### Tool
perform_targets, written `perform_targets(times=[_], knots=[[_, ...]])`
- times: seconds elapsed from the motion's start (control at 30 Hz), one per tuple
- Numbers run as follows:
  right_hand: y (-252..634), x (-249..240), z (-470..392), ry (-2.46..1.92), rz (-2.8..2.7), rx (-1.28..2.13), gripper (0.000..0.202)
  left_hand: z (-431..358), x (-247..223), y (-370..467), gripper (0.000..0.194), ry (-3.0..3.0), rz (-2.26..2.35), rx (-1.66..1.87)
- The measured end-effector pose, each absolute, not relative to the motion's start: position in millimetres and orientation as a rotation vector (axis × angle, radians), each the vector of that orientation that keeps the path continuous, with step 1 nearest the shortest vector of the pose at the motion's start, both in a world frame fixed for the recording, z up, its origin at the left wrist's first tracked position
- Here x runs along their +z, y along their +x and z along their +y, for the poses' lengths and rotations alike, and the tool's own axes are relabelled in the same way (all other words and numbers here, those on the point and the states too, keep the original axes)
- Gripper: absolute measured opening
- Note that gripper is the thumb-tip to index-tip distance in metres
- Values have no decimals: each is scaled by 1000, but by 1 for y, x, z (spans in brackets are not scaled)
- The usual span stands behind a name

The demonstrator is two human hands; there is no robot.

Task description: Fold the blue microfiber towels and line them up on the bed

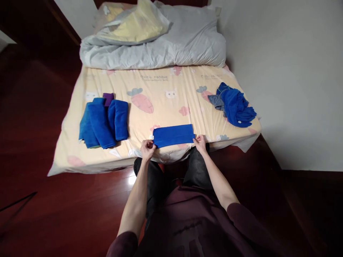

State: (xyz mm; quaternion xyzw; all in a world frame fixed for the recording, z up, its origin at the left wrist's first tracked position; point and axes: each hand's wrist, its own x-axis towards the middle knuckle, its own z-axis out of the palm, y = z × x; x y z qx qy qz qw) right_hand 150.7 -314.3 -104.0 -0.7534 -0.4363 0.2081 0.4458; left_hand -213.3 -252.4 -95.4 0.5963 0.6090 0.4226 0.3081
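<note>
A blue towel (pixel 173 135), folded into a flat rectangle, lies at the front edge of the bed. My left hand (pixel 147 148) pinches its near left corner, close to a small white tag. At the near right corner, my right hand (pixel 199 143) has the cloth between thumb and fingers. Off to the left is a group of folded blue towels (pixel 101 125), with a purple folded cloth (pixel 108 99) behind them. A crumpled heap of blue cloths (pixel 238 107) sits on the right, a greyish piece sticking out of its left side.
The bed (pixel 163 103) has a pale yellow sheet printed with carrots and rabbits. A rolled grey quilt (pixel 155 55) and a yellow pillow (pixel 142 26) lie across its far end. A white wall (pixel 289 82) stands to the right. Dark red flooring (pixel 88 210) surrounds the bed's near side.
</note>
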Motion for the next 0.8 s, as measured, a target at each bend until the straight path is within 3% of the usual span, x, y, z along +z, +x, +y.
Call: perform_targets(times=[0.17, 0.4, 0.6, 0.8], knots=[[150, -101, -318, -1842, -1256, 474, 21, -251, -96, -214, 31, 1650, 1554, 1068], [150, -95, -318, -1902, -1398, 393, 33, -250, -91, -217, 37, 1647, 1489, 1007], [156, -90, -322, -1888, -1531, 409, 48, -249, -91, -220, 57, 1747, 1440, 955], [157, -84, -316, -2001, -1625, 404, 51, -246, -92, -222, 42, 1802, 1427, 940]])
